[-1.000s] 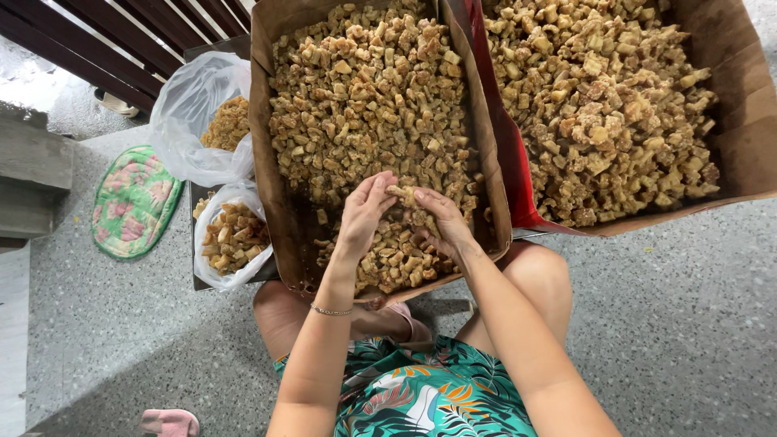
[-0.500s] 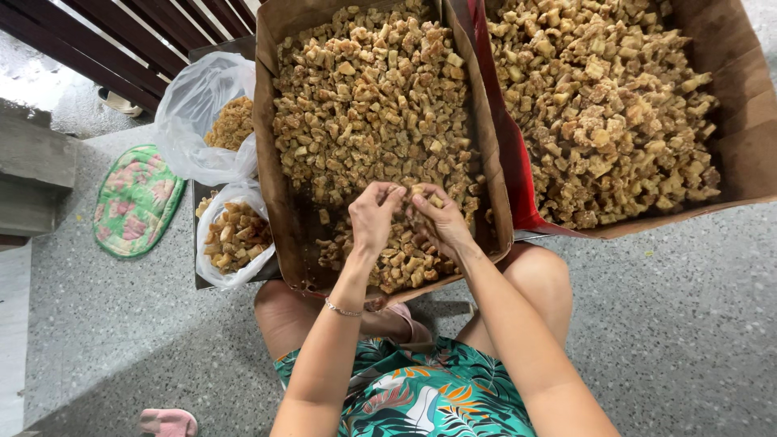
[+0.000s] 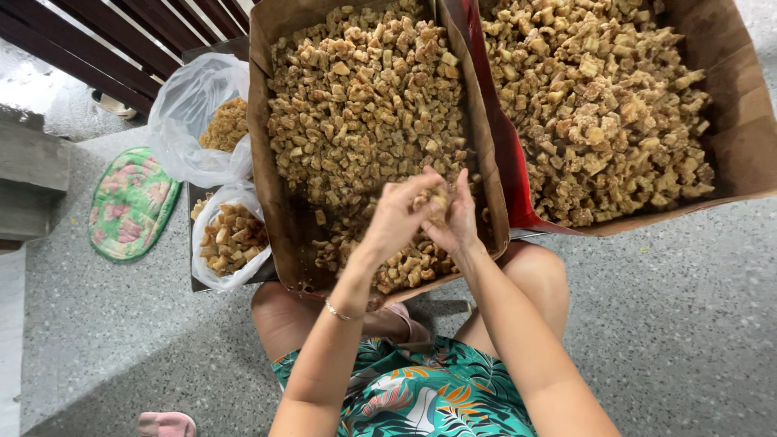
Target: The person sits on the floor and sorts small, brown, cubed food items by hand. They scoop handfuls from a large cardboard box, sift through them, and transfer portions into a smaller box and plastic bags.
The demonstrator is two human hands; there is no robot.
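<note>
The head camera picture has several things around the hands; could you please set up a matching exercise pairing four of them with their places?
Things:
1. near cardboard box
2. far cardboard box
3. floral mat
4. pink slipper

Places:
A. bottom left corner
B. under both hands
C. upper right
D. floor, far left

Pairs: 1-B, 2-C, 3-D, 4-A

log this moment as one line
left hand: holds brown sugared chunk | right hand: touches same chunk | below: brown cardboard tray | left side: clear plastic bags
</note>
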